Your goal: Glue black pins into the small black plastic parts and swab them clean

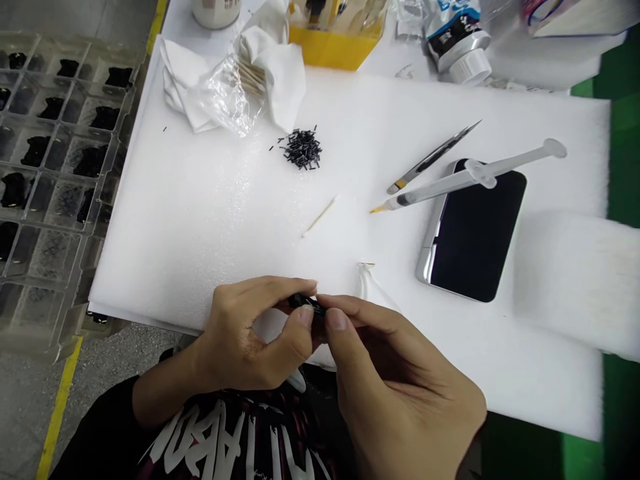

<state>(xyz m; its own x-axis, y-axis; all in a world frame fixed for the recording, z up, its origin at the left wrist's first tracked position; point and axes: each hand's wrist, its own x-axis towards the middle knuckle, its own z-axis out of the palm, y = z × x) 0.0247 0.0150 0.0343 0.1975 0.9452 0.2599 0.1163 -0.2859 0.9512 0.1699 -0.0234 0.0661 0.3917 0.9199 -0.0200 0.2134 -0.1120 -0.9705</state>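
A small glossy black part is held between my two hands above the front edge of the white foam sheet. My left hand closes on it, with the thumb along its near side and the fingers behind. At its right end my right hand pinches with thumb and forefinger, which partly hide the part. A cotton swab lies just beyond my hands. Farther back is a pile of tiny black rods. A small white piece with threadlike strands rests close to my right hand.
To the right are a phone-like device, a syringe leaning across it, and tweezers. A compartment tray with black parts stands left. Behind are swabs in plastic, a yellow box and a tube.
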